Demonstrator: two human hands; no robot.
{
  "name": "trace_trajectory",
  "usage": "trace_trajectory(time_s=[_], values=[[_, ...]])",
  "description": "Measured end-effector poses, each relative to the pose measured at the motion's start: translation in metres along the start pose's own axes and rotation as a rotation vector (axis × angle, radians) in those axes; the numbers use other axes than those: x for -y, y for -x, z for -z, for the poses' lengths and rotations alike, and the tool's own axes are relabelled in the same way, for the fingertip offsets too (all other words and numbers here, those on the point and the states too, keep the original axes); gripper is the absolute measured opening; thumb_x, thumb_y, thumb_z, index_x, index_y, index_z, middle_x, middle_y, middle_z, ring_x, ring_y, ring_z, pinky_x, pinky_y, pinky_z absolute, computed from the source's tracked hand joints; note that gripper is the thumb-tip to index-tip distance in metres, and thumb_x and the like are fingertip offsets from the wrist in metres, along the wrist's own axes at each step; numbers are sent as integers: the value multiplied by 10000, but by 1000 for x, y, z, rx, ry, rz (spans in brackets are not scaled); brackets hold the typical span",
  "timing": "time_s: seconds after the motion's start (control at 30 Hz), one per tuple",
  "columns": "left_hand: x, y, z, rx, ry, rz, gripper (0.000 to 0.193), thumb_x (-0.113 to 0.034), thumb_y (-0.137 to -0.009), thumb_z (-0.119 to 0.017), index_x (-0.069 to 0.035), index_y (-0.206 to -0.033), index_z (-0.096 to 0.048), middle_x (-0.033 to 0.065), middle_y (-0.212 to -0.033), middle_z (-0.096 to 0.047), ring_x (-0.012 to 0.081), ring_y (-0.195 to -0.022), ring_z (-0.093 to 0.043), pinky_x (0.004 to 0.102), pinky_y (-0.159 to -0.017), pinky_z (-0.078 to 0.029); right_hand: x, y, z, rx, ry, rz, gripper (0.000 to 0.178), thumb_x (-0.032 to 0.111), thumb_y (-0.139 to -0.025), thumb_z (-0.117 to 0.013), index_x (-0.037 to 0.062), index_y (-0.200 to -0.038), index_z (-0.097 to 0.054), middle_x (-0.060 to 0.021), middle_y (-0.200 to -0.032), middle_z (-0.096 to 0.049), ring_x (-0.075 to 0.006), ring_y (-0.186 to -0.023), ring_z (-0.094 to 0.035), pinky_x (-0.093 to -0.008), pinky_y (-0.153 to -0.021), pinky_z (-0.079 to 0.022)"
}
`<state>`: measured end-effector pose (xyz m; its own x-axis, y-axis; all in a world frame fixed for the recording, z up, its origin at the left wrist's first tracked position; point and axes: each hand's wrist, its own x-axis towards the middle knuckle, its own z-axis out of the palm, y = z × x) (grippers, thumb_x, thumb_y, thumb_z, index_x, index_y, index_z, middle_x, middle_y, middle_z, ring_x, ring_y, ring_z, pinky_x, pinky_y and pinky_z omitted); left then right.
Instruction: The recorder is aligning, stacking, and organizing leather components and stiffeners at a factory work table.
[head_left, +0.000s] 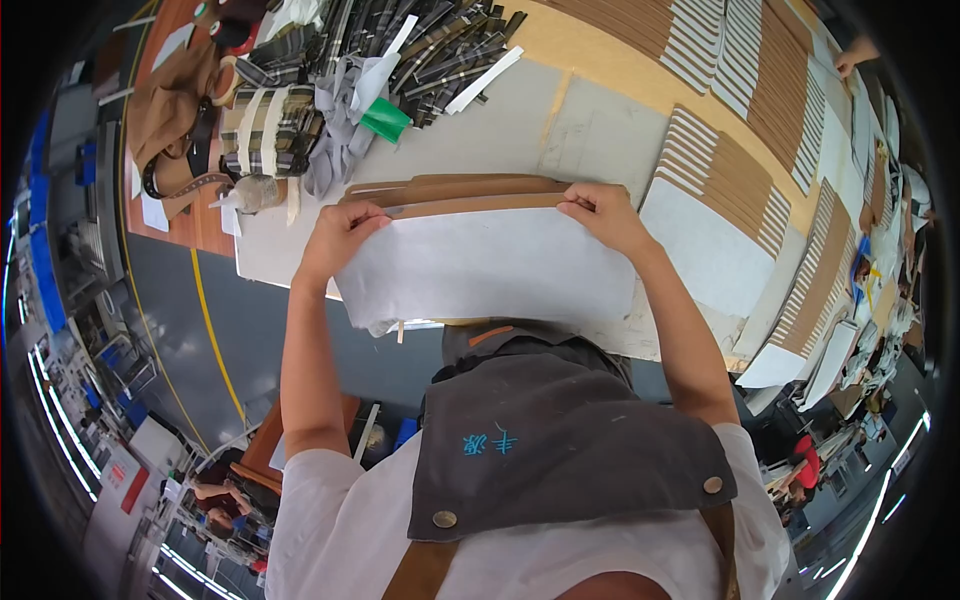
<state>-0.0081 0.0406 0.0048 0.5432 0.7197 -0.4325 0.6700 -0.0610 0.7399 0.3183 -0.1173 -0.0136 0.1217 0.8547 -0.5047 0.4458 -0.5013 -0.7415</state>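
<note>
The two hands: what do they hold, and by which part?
The white sheet, pinched along its far edge: left hand near the left end, right hand near the right.

Grey apron (575,455) with brown straps (424,572), white shirt (325,515)

Left hand (350,232): pinches white sheet (490,262), upper left
Right hand (604,214): pinches upper right — brown band (480,203) between
Table (610,125): plaid strips (440,58) — green piece (385,120)
</note>
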Motion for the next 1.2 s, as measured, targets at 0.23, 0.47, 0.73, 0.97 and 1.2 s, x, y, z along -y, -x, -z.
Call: trace_trajectory(time_s=[0.23,0.47,0.73,0.97,1.2], values=[[24,-10,-21,-3,-189,-121,123,-74,-735,-689,25,-744,-616,86,-632,-585,155,-545,-523,261,-535,-416,-14,-4,-15,-90,219,143,140,150,-781,-650,21,-774,-595,-87,-690,-618,-212,-635,-587,-316,-588,-451],[22,-8,-27,-137,-208,-127,136,-77,-706,-712,21,-731,-621,98,-633,-594,173,-522,-527,281,-520,-422,-11,-2,-18,-209,320,182,143,154,-744,-666,37,-703,-596,-82,-689,-619,-252,-661,-583,-363,-616,-450],[26,-10,-26,-169,-192,-77,137,-100,-678,-718,-2,-677,-622,109,-590,-594,212,-504,-544,314,-509,-425,-9,-4,-25,-236,283,179,131,141,-742,-661,40,-696,-590,-76,-692,-611,-254,-684,-568,-374,-640,-443],[30,-17,-20,-74,-186,-7,132,-82,-693,-711,20,-706,-627,64,-565,-572,118,-496,-469,261,-501,-396,-7,-2,-22,-195,352,134,149,186,-760,-649,46,-740,-601,-69,-739,-629,-249,-728,-581,-376,-675,-447],[26,-20,-15,-39,-191,71,146,-137,-669,-722,-10,-707,-660,116,-593,-599,210,-519,-558,308,-528,-439,-17,12,5,-170,467,16,186,230,-771,-652,48,-799,-624,-74,-798,-653,-244,-790,-609,-356,-710,-461]])
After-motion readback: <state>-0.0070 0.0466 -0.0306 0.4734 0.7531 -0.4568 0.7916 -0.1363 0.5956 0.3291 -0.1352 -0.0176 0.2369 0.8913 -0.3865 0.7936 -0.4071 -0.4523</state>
